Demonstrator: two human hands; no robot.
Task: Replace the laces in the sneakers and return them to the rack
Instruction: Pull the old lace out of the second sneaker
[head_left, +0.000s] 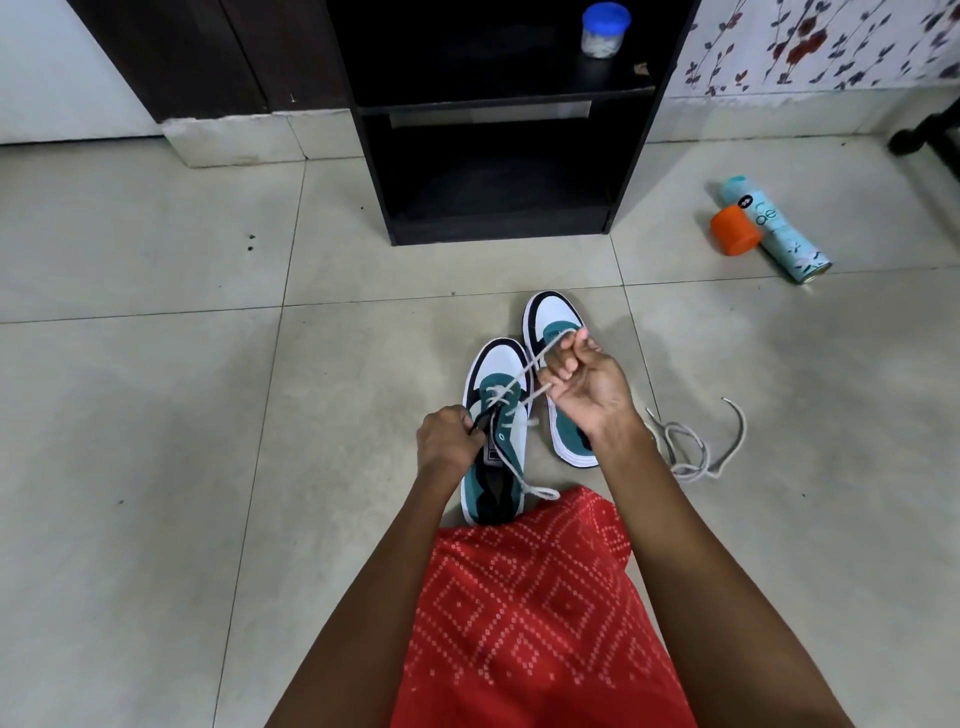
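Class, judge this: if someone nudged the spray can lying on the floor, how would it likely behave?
The spray can lies on its side and is round-bodied, so it would probably roll. The orange cap beside it might block one direction.

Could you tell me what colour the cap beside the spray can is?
Orange cap; head view.
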